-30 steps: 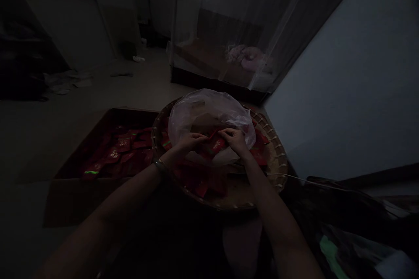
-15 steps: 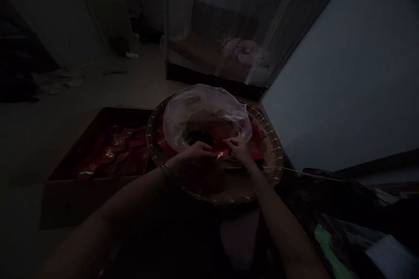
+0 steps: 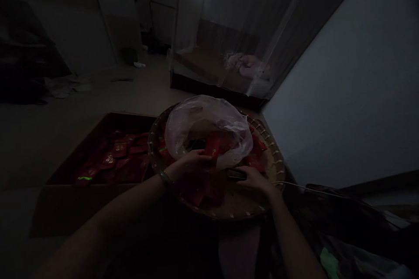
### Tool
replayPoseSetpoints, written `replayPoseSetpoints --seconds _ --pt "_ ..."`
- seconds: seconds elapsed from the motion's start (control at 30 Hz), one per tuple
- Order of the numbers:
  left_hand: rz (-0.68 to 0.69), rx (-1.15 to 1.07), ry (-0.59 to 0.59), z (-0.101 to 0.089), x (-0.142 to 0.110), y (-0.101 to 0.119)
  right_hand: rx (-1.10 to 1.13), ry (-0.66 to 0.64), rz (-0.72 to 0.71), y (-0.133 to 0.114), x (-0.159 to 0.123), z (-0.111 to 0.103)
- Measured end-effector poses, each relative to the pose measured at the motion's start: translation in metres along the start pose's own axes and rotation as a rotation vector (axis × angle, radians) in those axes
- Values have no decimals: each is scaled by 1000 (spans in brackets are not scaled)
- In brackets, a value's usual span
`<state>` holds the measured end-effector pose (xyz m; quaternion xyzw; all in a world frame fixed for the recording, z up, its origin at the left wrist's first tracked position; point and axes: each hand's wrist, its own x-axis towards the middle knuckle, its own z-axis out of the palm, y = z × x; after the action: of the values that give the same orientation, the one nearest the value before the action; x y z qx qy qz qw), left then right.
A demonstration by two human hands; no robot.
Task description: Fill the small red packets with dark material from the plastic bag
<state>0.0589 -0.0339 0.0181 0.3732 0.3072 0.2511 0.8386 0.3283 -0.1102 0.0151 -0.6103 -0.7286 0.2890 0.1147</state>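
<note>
The scene is very dark. A round woven basket tray (image 3: 276,161) sits in front of me with red packets (image 3: 199,187) scattered in it. A crumpled clear plastic bag (image 3: 203,122) lies on the tray with more red packets inside. My left hand (image 3: 193,161) is at the bag's mouth, fingers curled around a red packet (image 3: 212,146). My right hand (image 3: 253,178) rests lower on the tray, fingers closed on a dark flat object (image 3: 236,175) that I cannot name.
A cardboard box (image 3: 98,133) holding several red packets stands left of the tray. Behind is a netted frame (image 3: 229,30) with a pink bundle (image 3: 245,65) inside. A pale wall (image 3: 343,96) rises at right. Dark clutter and a thin cord (image 3: 310,185) lie at lower right.
My right hand has dropped from the bag's mouth down to the tray and onto the dark flat object. The left hand stays at the bag with a red packet.
</note>
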Motion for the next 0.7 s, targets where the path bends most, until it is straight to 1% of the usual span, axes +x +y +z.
replayPoseSetpoints --seconds 0.03,0.13,0.17,0.23,0.37,0.47,0.53,0.7 --pt "23 36 13 0 0 -1 68 16 -9 -2 -3 -10" --pt "75 152 73 0 4 -6 232 154 31 -13 -7 -38" --pt "84 182 79 0 6 -8 267 189 60 -19 -6 -44" --pt "108 223 67 2 8 -13 293 218 99 -32 2 -50" --pt "127 298 29 7 7 -18 248 239 62 -58 32 -44" --pt "131 336 36 9 5 -18 242 274 8 -68 51 -35" --pt "121 350 45 8 5 -17 247 293 -17 -69 56 -32" --pt "94 412 19 5 3 -13 245 237 -39 -68 56 -34"
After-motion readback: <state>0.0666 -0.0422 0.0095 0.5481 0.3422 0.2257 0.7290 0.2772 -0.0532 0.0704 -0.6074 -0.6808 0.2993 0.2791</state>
